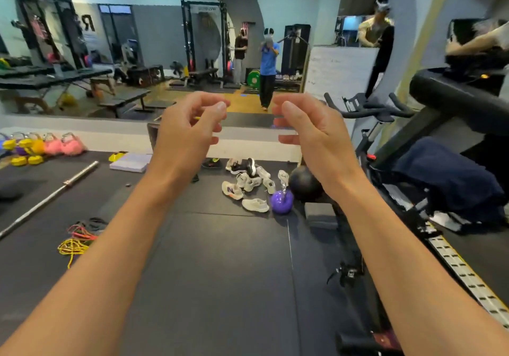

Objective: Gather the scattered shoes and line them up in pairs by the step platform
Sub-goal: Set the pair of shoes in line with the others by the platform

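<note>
Several shoes (249,182) lie scattered in a loose heap on the black floor mat ahead, mostly white and grey sneakers, one white shoe (255,205) nearest me and a dark shoe (211,163) at the back left. A pale flat step platform (130,162) lies to their left near the mirror wall. My left hand (190,132) and my right hand (311,132) are raised in front of me, well above and short of the shoes, fingers loosely curled, holding nothing.
A purple kettlebell (281,202) and a black ball (304,183) sit right of the shoes. An exercise bike (385,162) fills the right side. A barbell (52,193), coloured ropes (80,238) and a row of kettlebells (41,146) lie on the left. A mirror wall stands ahead.
</note>
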The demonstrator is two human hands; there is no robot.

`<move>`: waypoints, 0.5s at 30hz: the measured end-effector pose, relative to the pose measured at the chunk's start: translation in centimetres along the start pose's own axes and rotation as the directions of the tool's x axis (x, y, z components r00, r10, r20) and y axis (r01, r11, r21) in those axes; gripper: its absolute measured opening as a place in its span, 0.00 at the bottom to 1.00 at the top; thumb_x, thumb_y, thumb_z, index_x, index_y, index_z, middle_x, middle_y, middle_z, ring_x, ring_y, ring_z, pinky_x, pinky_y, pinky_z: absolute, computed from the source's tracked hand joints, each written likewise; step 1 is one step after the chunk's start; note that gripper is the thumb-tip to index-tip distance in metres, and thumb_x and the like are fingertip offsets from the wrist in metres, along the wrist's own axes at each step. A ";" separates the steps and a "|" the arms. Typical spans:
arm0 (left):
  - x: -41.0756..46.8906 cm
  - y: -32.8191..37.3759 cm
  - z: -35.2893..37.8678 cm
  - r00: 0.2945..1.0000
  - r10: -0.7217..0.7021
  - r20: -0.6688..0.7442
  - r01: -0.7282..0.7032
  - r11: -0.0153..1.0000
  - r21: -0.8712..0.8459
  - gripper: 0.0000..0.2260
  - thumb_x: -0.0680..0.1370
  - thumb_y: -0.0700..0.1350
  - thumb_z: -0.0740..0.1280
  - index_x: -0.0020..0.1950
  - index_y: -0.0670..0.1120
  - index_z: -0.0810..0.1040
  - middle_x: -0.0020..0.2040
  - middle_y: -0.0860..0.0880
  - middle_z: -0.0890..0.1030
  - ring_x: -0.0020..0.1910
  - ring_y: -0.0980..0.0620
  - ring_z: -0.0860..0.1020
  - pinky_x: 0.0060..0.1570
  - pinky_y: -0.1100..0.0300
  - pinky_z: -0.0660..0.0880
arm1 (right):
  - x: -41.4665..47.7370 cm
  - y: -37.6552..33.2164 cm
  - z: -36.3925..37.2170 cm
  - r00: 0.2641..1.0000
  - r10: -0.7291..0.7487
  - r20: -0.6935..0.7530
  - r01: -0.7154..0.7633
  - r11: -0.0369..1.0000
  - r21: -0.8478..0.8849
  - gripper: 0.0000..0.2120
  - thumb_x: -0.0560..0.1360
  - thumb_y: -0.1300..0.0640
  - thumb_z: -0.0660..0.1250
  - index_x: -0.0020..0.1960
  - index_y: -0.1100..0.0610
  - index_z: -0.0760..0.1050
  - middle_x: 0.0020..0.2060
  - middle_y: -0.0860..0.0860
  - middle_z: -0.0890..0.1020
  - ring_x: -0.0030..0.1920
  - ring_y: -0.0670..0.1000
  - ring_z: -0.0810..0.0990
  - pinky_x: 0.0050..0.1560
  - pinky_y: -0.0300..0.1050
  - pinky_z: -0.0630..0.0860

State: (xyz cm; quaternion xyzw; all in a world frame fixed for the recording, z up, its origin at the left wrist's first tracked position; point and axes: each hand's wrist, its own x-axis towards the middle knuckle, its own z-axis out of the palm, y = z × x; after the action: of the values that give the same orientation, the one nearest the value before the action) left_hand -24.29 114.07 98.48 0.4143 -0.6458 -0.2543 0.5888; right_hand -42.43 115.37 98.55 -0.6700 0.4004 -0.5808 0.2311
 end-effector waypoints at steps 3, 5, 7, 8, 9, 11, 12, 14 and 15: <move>6.4 -6.2 1.3 1.000 0.003 0.005 -0.003 1.000 -0.015 0.07 0.80 0.47 0.62 0.52 0.52 0.80 0.48 0.49 0.82 0.48 0.50 0.80 0.49 0.51 0.80 | 5.8 6.0 2.6 1.000 0.020 -0.002 -0.020 1.000 -0.013 0.12 0.81 0.54 0.58 0.61 0.52 0.76 0.56 0.48 0.80 0.55 0.45 0.79 0.47 0.41 0.80; 10.8 -10.0 2.2 1.000 -0.026 0.007 0.026 1.000 -0.013 0.07 0.80 0.48 0.62 0.52 0.53 0.80 0.48 0.48 0.82 0.48 0.50 0.80 0.50 0.50 0.80 | 10.0 9.8 4.3 0.999 0.031 0.021 -0.030 0.999 -0.030 0.13 0.81 0.53 0.58 0.63 0.53 0.75 0.56 0.47 0.80 0.55 0.45 0.79 0.48 0.41 0.80; 14.8 -13.4 3.2 0.998 -0.064 0.027 0.064 0.998 0.001 0.08 0.80 0.48 0.62 0.53 0.52 0.80 0.49 0.48 0.81 0.48 0.51 0.80 0.51 0.48 0.80 | 14.0 13.3 5.6 0.999 0.048 0.026 -0.047 0.998 -0.050 0.14 0.81 0.53 0.58 0.63 0.53 0.75 0.56 0.46 0.80 0.55 0.44 0.79 0.48 0.40 0.80; 17.0 -14.9 3.5 0.997 -0.070 0.032 0.070 0.998 0.008 0.08 0.80 0.48 0.62 0.54 0.51 0.80 0.48 0.48 0.81 0.48 0.51 0.79 0.51 0.47 0.80 | 16.1 14.9 6.3 0.998 0.058 0.023 -0.057 0.997 -0.051 0.14 0.81 0.53 0.58 0.63 0.53 0.75 0.55 0.46 0.80 0.55 0.44 0.79 0.48 0.40 0.80; 19.2 -16.4 3.6 0.997 -0.070 0.032 0.070 0.998 0.011 0.08 0.80 0.48 0.62 0.54 0.50 0.80 0.48 0.48 0.81 0.47 0.51 0.79 0.51 0.47 0.79 | 18.2 16.5 6.9 0.997 0.070 0.024 -0.069 0.996 -0.049 0.14 0.81 0.53 0.58 0.63 0.53 0.76 0.55 0.46 0.80 0.55 0.44 0.79 0.48 0.39 0.79; 23.4 -19.1 3.9 0.997 -0.079 0.024 0.078 0.997 0.014 0.09 0.79 0.48 0.62 0.54 0.50 0.80 0.48 0.48 0.82 0.47 0.52 0.79 0.50 0.47 0.79 | 22.2 19.6 8.2 0.994 0.102 0.043 -0.101 0.994 -0.040 0.13 0.81 0.53 0.58 0.62 0.52 0.76 0.54 0.45 0.80 0.54 0.44 0.79 0.47 0.39 0.79; 25.4 -20.6 4.0 0.996 -0.081 0.021 0.081 0.997 0.017 0.09 0.79 0.49 0.62 0.54 0.50 0.80 0.48 0.48 0.82 0.47 0.52 0.79 0.50 0.48 0.79 | 24.1 21.2 8.9 0.993 0.109 0.050 -0.107 0.993 -0.041 0.12 0.81 0.53 0.58 0.61 0.51 0.76 0.53 0.45 0.80 0.54 0.44 0.79 0.47 0.39 0.79; 29.6 -24.0 4.4 0.996 -0.090 0.020 0.090 0.996 0.021 0.10 0.78 0.50 0.62 0.54 0.50 0.80 0.48 0.49 0.82 0.48 0.50 0.79 0.49 0.48 0.79 | 28.1 24.7 10.2 0.992 0.119 0.051 -0.116 0.992 -0.052 0.12 0.81 0.53 0.58 0.61 0.50 0.76 0.53 0.45 0.80 0.54 0.43 0.79 0.47 0.39 0.79; 31.7 -25.9 4.7 0.995 -0.097 0.023 0.097 0.995 0.022 0.10 0.77 0.50 0.62 0.53 0.50 0.81 0.48 0.49 0.82 0.48 0.50 0.79 0.49 0.49 0.78 | 30.1 26.6 10.8 0.991 0.127 0.047 -0.124 0.991 -0.057 0.12 0.81 0.53 0.58 0.61 0.50 0.76 0.53 0.45 0.81 0.54 0.43 0.79 0.47 0.39 0.80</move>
State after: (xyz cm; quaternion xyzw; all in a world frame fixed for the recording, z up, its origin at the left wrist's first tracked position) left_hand -21.58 73.20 93.97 0.4481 -0.6345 -0.2808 0.5637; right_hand -38.98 74.21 93.47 -0.6640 0.4512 -0.5370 0.2591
